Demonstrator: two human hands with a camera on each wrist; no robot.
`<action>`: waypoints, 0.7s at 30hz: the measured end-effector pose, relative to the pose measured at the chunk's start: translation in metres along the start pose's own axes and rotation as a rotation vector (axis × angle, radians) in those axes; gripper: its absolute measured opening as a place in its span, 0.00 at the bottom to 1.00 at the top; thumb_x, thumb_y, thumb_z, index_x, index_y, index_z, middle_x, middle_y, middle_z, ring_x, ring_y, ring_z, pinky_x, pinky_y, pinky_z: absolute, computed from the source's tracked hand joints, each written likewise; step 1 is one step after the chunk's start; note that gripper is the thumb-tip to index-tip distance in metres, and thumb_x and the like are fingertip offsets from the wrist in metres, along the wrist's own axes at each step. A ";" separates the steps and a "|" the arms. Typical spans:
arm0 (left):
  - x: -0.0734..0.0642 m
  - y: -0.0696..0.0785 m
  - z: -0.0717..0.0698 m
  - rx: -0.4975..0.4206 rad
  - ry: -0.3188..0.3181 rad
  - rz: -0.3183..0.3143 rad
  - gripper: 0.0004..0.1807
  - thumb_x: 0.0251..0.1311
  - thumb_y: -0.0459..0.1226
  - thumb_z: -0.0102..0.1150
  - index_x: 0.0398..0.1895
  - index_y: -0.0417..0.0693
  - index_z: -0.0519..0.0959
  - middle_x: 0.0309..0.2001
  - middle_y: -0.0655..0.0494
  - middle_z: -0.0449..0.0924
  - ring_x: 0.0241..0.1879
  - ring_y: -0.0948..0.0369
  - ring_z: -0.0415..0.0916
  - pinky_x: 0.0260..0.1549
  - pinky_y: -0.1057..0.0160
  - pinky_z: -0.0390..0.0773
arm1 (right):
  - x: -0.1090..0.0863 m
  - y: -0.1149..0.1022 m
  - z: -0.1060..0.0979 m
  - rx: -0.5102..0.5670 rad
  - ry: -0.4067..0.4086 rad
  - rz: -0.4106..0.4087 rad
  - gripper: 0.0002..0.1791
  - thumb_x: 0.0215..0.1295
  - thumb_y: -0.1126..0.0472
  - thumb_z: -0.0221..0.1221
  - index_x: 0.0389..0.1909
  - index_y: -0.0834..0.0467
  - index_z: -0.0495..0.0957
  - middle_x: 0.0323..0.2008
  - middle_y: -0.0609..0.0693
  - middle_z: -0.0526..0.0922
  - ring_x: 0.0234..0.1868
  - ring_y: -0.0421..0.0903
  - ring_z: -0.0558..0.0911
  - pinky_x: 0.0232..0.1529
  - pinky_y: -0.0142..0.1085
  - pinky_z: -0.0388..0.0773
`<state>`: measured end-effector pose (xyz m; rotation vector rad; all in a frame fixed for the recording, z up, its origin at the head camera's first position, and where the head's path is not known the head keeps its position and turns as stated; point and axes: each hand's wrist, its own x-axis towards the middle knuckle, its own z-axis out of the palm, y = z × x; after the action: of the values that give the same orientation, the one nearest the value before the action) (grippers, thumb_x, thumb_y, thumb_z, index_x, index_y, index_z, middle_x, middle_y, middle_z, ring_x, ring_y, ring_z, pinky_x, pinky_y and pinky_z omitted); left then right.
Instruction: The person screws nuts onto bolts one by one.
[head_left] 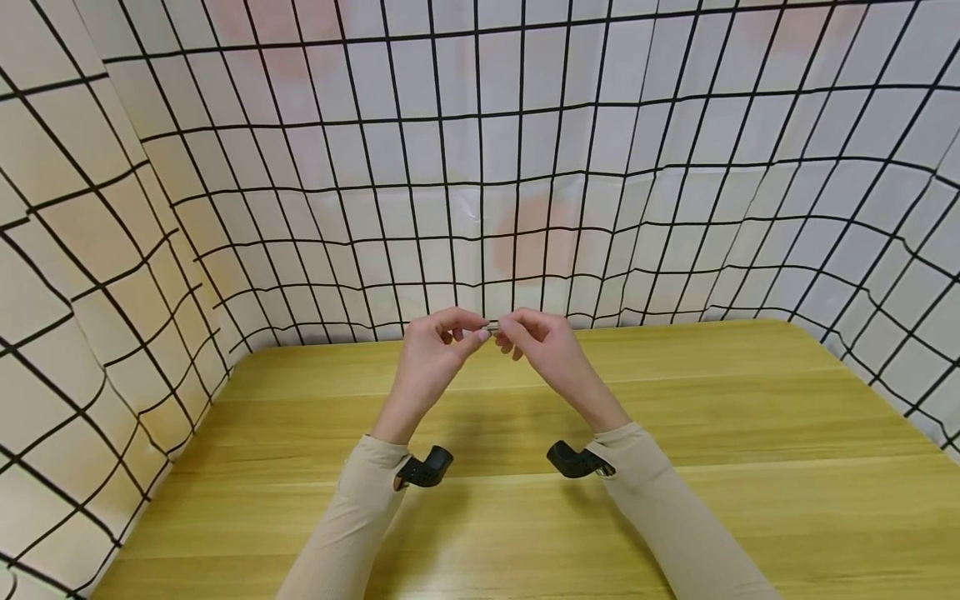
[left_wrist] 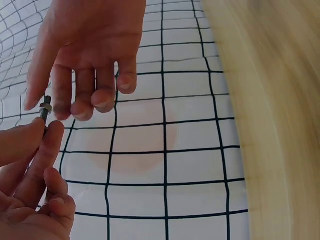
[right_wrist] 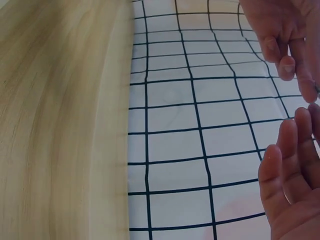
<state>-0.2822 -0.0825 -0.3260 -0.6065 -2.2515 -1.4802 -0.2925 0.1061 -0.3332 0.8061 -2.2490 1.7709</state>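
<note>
My left hand (head_left: 435, 354) pinches a small dark metal bolt (left_wrist: 44, 117) between thumb and index finger, its other fingers curled loosely. A metal nut (left_wrist: 45, 107) sits around the bolt, close to its free end. Opposite it, my right hand (head_left: 543, 346) reaches in, its thumb and index finger on either side of the nut. In the left wrist view a small gap shows between these fingertips (left_wrist: 62, 113) and the nut. The right hand's other fingers extend with a slight bend. In the head view fingertips partly cover the bolt. Both hands are raised above the table.
A wood-grain table (head_left: 480, 533) lies below the hands. Behind it and at both sides hangs a white curtain (head_left: 540, 200) with a black grid pattern. Black wrist mounts (head_left: 426, 467) stick out from both beige sleeves (head_left: 352, 517).
</note>
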 end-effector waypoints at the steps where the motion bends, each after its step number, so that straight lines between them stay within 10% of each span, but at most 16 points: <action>1: 0.000 0.000 0.000 -0.003 0.000 -0.001 0.03 0.62 0.37 0.67 0.37 0.50 0.87 0.32 0.62 0.82 0.30 0.59 0.68 0.26 0.62 0.65 | 0.001 0.004 0.000 0.003 -0.002 0.001 0.12 0.76 0.60 0.51 0.43 0.65 0.80 0.34 0.56 0.80 0.39 0.56 0.78 0.39 0.46 0.78; 8: 0.000 0.000 0.000 -0.005 0.012 -0.003 0.04 0.61 0.37 0.68 0.37 0.49 0.87 0.33 0.61 0.83 0.30 0.59 0.68 0.27 0.61 0.66 | 0.003 0.016 -0.003 0.026 -0.021 -0.073 0.14 0.72 0.61 0.57 0.55 0.59 0.75 0.46 0.56 0.80 0.45 0.54 0.78 0.42 0.43 0.78; 21: 0.000 0.000 0.000 0.000 0.018 0.002 0.03 0.62 0.36 0.67 0.37 0.49 0.87 0.33 0.61 0.83 0.29 0.59 0.68 0.26 0.61 0.65 | -0.004 -0.016 -0.001 -0.014 -0.025 -0.166 0.09 0.66 0.74 0.58 0.46 0.68 0.77 0.44 0.58 0.79 0.45 0.50 0.77 0.46 0.44 0.77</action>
<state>-0.2818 -0.0828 -0.3261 -0.5926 -2.2364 -1.4795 -0.2815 0.1055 -0.3210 0.9859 -2.1373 1.6771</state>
